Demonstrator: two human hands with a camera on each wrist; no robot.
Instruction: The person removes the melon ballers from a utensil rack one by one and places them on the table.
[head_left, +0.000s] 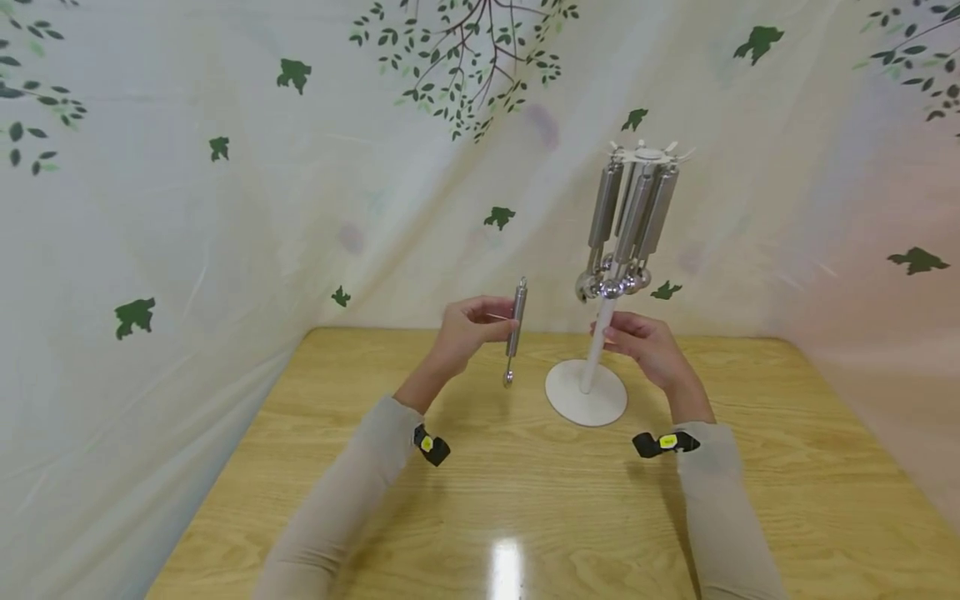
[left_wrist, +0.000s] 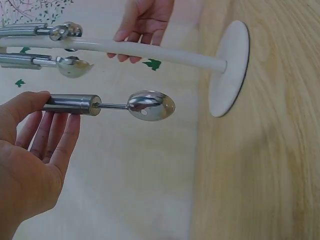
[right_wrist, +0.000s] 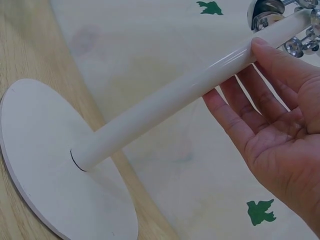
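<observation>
A pale curtain (head_left: 255, 217) printed with green shapes and leafy branches hangs behind the wooden table (head_left: 480, 492). At the left, a dark band (head_left: 431, 446) sits over my sleeve, and beyond it my left hand (head_left: 471, 332) pinches a steel spoon (head_left: 519, 310) by its thick handle, bowl down, in the air above the table. Only thumb and fingertips hold that smooth metal, so I judge it could swivel or slip out if I loosen up or knock it. Its small top loop (head_left: 523, 281) stands clear of my fingers. To the right, near but apart from the spoon, is a white stand, its round base (head_left: 566, 404) seemingly flat on the table and its pole (head_left: 596, 360) rising from it. Around the upper pole hangs a ring of steel utensils (head_left: 635, 212) under a hooked top (head_left: 647, 154); they crowd the way in from my side, and a bump could set them swinging or unhook one. My right hand (head_left: 648, 346) grips the pole lightly between thumb and fingers, below that cluster; with the weight up high, a sideways push there might tip or turn the stand. Rightmost, another band (head_left: 666, 442) circles my other sleeve.
</observation>
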